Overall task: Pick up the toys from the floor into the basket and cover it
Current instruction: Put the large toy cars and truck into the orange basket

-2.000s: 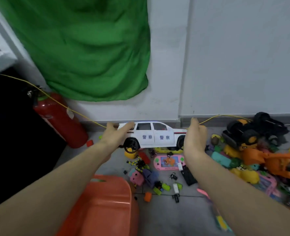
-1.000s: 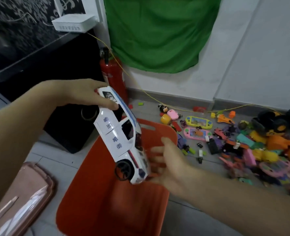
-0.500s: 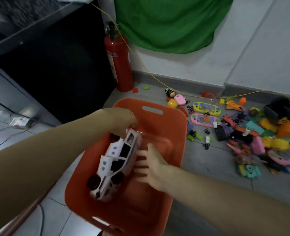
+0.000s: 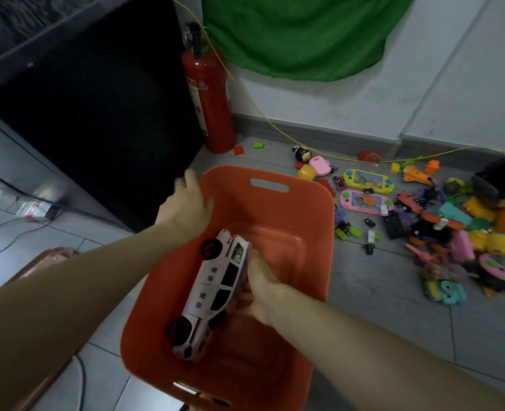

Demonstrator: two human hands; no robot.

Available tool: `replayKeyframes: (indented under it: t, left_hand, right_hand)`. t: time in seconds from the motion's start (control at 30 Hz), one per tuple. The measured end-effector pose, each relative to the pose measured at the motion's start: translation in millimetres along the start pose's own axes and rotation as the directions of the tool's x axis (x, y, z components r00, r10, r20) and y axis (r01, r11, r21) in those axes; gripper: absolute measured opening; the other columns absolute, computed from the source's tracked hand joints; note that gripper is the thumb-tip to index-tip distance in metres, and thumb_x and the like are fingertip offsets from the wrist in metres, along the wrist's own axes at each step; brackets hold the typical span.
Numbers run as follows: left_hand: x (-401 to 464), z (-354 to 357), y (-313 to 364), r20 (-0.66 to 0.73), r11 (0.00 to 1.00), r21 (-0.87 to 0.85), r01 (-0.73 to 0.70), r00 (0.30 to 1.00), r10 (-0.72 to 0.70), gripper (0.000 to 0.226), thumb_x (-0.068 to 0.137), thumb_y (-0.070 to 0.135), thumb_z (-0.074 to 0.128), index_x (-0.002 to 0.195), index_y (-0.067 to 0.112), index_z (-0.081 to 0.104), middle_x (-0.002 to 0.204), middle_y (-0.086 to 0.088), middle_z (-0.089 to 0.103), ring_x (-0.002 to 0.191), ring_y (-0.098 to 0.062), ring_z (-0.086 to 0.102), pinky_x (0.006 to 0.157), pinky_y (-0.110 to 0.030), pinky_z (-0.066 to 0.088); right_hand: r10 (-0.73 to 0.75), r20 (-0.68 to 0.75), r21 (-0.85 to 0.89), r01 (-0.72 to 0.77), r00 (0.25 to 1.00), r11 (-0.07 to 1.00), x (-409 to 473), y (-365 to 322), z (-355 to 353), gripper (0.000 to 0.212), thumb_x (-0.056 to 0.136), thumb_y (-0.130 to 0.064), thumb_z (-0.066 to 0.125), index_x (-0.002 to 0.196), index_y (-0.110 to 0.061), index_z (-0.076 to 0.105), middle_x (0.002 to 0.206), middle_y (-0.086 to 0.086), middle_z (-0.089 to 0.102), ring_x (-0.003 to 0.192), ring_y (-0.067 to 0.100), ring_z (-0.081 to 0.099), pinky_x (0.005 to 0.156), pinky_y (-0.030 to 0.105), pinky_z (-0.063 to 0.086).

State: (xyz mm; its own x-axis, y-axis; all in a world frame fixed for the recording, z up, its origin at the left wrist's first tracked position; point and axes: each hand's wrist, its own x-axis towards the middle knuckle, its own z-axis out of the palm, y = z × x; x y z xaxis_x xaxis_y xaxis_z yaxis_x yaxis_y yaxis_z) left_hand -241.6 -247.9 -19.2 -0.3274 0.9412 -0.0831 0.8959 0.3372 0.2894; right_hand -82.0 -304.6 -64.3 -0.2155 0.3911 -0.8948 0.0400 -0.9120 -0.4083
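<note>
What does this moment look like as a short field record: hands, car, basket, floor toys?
left hand: open, above the basket's left rim, holding nothing
right hand: against the car's roof side, inside the basket
white toy police car: tipped on its side in the basket
orange plastic basket: uncovered, holds only the car
scattered toys: on the grey floor, right of the basket
</note>
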Motion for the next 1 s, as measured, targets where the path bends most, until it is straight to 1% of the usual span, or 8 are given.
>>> replayKeyframes:
  t: [0.1, 0.23, 0.37, 0.43, 0.5, 0.67, 0.83, 1.0]
  left_hand:
    - [4, -3, 3, 0.080, 0.996, 0.081, 0.028, 0.996, -0.034, 0.015, 0.096, 0.014, 0.039, 0.110, 0.010, 0.037, 0.087, -0.014, 0.060, 0.070, -0.031, 0.060, 0.056, -0.039, 0.047]
    - [11, -2, 7, 0.102, 0.993, 0.108, 0.054, 0.993, -0.065, 0.020, 0.093, 0.005, 0.041, 0.113, 0.008, 0.037, 0.083, -0.014, 0.057, 0.074, -0.035, 0.061, 0.057, -0.040, 0.047]
    - [13, 0, 15, 0.130, 0.994, 0.071, 0.077, 0.988, -0.086, 0.022, 0.095, 0.008, 0.039, 0.117, 0.009, 0.037, 0.079, -0.011, 0.055, 0.076, -0.034, 0.062, 0.060, -0.041, 0.050]
    - [14, 2, 23, 0.152, 0.997, 0.044, 0.067, 0.986, -0.073, 0.022, 0.096, 0.010, 0.038, 0.118, 0.009, 0.037, 0.081, -0.011, 0.055, 0.079, -0.034, 0.061, 0.062, -0.041, 0.049]
    - [16, 2, 30, 0.166, 0.997, 0.033, 0.070, 0.983, -0.075, 0.026, 0.096, 0.010, 0.038, 0.121, 0.009, 0.037, 0.087, -0.013, 0.056, 0.083, -0.035, 0.061, 0.065, -0.041, 0.049]
    - [21, 11, 48, 0.184, 0.995, -0.004, 0.098, 0.978, -0.095, 0.035, 0.096, 0.014, 0.039, 0.130, 0.008, 0.036, 0.108, -0.021, 0.062, 0.093, -0.038, 0.063, 0.075, -0.045, 0.053]
    - [23, 22, 72, 0.211, 0.986, -0.094, 0.138, 0.971, -0.116, 0.039, 0.097, 0.016, 0.041, 0.135, 0.007, 0.037, 0.117, -0.023, 0.059, 0.100, -0.040, 0.062, 0.081, -0.047, 0.054]
    - [30, 20, 101, 0.300, 0.993, -0.064, 0.102, 0.951, -0.078, 0.059, 0.097, 0.025, 0.049, 0.141, -0.006, 0.025, 0.132, -0.029, 0.050, 0.116, -0.041, 0.056, 0.095, -0.045, 0.049]
  right_hand:
    - [-0.010, -0.010, -0.009, 0.010, 1.000, 1.000, 4, -1, 5, 0.062, 0.095, -0.068, 0.031, 0.085, -0.017, 0.065, 0.061, 0.002, 0.066, 0.066, 0.022, 0.062, 0.065, 0.036, 0.054]
    - [0.009, -0.017, 0.032, -0.009, 1.000, 0.999, 11, -6, 10, 0.057, 0.096, -0.065, 0.033, 0.077, -0.019, 0.061, 0.046, -0.003, 0.061, 0.062, 0.020, 0.057, 0.075, 0.038, 0.051]
    - [-0.001, -0.011, 0.064, 0.002, 1.000, 0.998, 24, -8, 8, 0.057, 0.094, -0.065, 0.033, 0.092, -0.018, 0.065, 0.075, 0.003, 0.068, 0.073, 0.023, 0.062, 0.085, 0.040, 0.053]
    - [-0.022, -0.029, 0.041, 0.023, 0.999, 0.999, 30, -12, 6, 0.060, 0.091, -0.067, 0.033, 0.118, -0.021, 0.062, 0.109, 0.007, 0.070, 0.095, 0.026, 0.065, 0.095, 0.045, 0.051]
    - [-0.049, -0.050, 0.012, 0.049, 0.998, 0.999, 32, -19, 2, 0.059, 0.088, -0.069, 0.031, 0.126, -0.030, 0.056, 0.125, 0.007, 0.065, 0.107, 0.027, 0.063, 0.096, 0.048, 0.051]
    - [-0.084, -0.138, -0.065, 0.076, 0.987, 0.995, 33, -39, -23, 0.074, 0.089, -0.071, 0.026, 0.135, -0.021, 0.055, 0.137, 0.009, 0.057, 0.123, 0.030, 0.054, 0.107, 0.049, 0.041]
    - [-0.137, -0.215, -0.130, 0.111, 0.967, 0.985, 31, -60, -47, 0.067, 0.100, -0.056, 0.019, 0.138, -0.012, 0.053, 0.141, 0.011, 0.054, 0.128, 0.026, 0.050, 0.113, 0.041, 0.036]
    - [-0.136, -0.127, -0.223, 0.105, 0.983, 0.969, 1, -79, -82, 0.054, 0.107, -0.038, 0.017, 0.140, -0.005, 0.045, 0.137, 0.012, 0.052, 0.125, 0.027, 0.050, 0.103, 0.039, 0.041]
